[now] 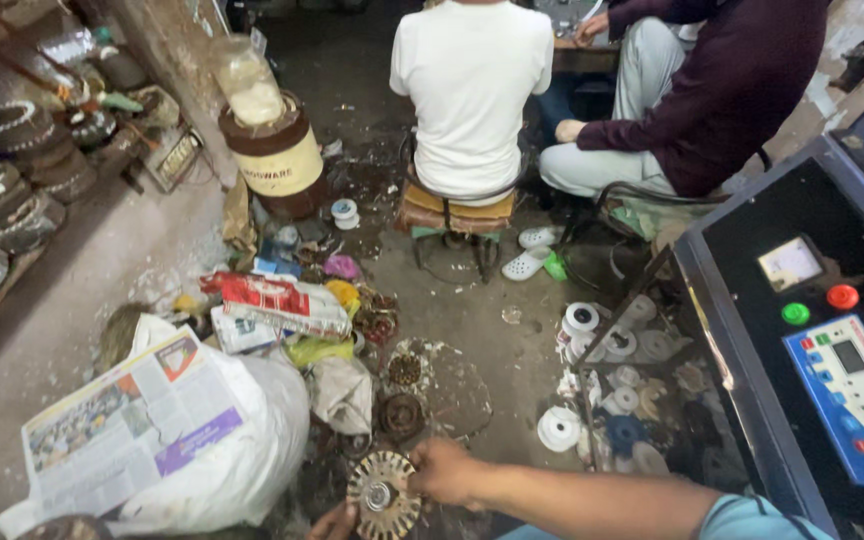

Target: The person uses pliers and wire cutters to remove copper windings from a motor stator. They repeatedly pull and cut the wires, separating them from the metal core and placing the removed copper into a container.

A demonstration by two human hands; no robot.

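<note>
My right hand [444,470] grips the rim of a round winding stator [383,494] low over the floor [102,290], while my left hand [332,522] props it from below, fingers mostly hidden. Beyond lie a white sack [252,440], spools [580,320], and two seated people.

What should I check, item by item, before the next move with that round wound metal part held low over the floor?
1. Right hand grips the round wound part at its rim: ok.
2. Left hand supports it from below: only fingertips show at the frame edge, cannot tell.
3. Part fully in view: not ok, lower edge cut off.
4. Floor beneath free of clutter: not ok, similar round parts and white bag lie close.
5. Seated person in white shirt apart from the hands: ok.
</note>
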